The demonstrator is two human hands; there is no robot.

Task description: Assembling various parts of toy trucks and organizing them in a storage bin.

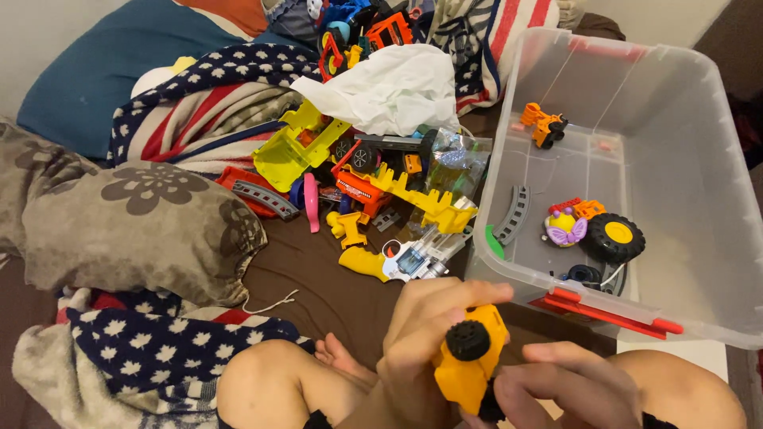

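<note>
My left hand (pixel 425 338) grips a yellow-orange toy vehicle (pixel 469 361) with a black wheel (pixel 467 339) on its upper side. My right hand (pixel 568 385) sits just right of it, fingers curled at the toy's lower end near a second black wheel. Both hands are low in the view, above my bare knees. In front of them stands a clear plastic storage bin (pixel 719 262).
The bin holds a small orange vehicle (pixel 544 125), a grey track piece (pixel 515 214), a big black-and-yellow wheel (pixel 614 237) and a purple butterfly toy (pixel 564 229). A heap of toys (pixel 373 187) and a white plastic bag (pixel 389 91) lie on the brown bed. A flowered pillow (pixel 135 222) lies left.
</note>
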